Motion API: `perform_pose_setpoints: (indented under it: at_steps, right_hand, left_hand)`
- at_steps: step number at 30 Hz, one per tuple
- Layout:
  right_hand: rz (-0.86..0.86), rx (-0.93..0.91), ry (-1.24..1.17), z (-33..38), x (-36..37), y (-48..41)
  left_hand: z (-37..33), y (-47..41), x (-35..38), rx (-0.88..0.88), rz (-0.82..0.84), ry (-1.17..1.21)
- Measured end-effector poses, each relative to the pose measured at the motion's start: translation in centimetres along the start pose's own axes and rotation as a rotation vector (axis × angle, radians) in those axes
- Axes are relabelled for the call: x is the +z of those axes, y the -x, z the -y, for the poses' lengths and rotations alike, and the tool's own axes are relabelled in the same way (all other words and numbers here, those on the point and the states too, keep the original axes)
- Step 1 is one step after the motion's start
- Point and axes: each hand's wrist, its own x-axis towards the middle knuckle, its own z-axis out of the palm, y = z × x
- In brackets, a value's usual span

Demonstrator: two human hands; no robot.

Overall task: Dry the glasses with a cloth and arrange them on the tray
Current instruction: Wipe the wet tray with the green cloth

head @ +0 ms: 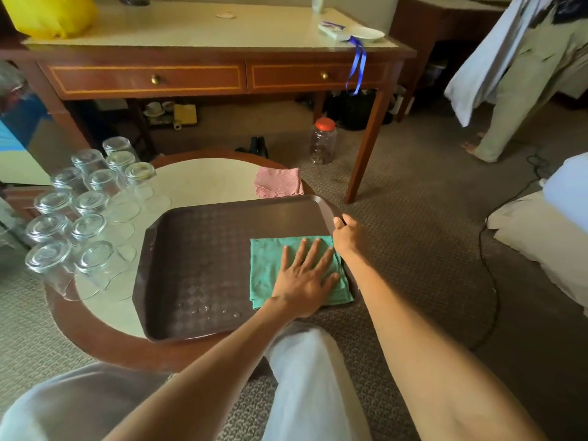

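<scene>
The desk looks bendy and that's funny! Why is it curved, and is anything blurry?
Head view: the wide-angle lens bows the desk along its straight front edge. Head view: soft light makes the glasses glint and the water drops on the tray shine. Head view: the space under the desk is in shadow, and the frame's edges look a little soft.

You are sitting in a carpeted room, probably a hotel room or furnished bedroom. Patterned carpet (413,192) covers the floor. A wooden desk (191,30) with two brass-knobbed drawers (146,79) stands ahead, a low round table (95,329) sits by your knees, and white bedding (541,237) lies to your right.
</scene>
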Motion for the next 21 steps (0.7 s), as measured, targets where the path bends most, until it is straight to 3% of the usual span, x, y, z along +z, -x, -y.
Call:
perform_pose_setpoints:
  at_steps: [3, 7, 10, 13, 15, 18, 21]
  right_hand:
    - [-0.044, -0.034, 0.026, -0.3, 0.1, 0.0]
    - [-0.116, -0.090, 0.139, 0.1, 0.6, 1.0]
    - [-0.270, -0.411, 0.387, 0.8, 0.9, 3.1]
    - [-0.139, -0.655, 0.338, 1.8, 3.4, 6.0]
    - [-0.003, -0.641, 0.260, 1.9, 5.5, 7.1]
    - [0.122, -0.652, 0.406, 1.3, 5.8, 6.7]
    - [0.097, -0.665, 0.416, 0.8, 5.5, 6.5]
  left_hand:
    - [3.6, 3.0, -0.1, 0.108, 0.006, -0.024]
    - [7.6, 6.4, -0.7, 0.054, -0.011, -0.050]
    - [7.8, 7.2, -1.0, 0.016, 0.008, -0.028]
    - [7.5, 7.1, -1.2, 0.015, 0.009, -0.011]
    - [7.7, 7.0, -1.4, 0.011, 0.010, -0.001]
    - [7.9, 7.9, -1.6, 0.001, -0.007, 0.022]
    - [10.4, 10.1, -1.9, -0.071, -0.010, 0.018]
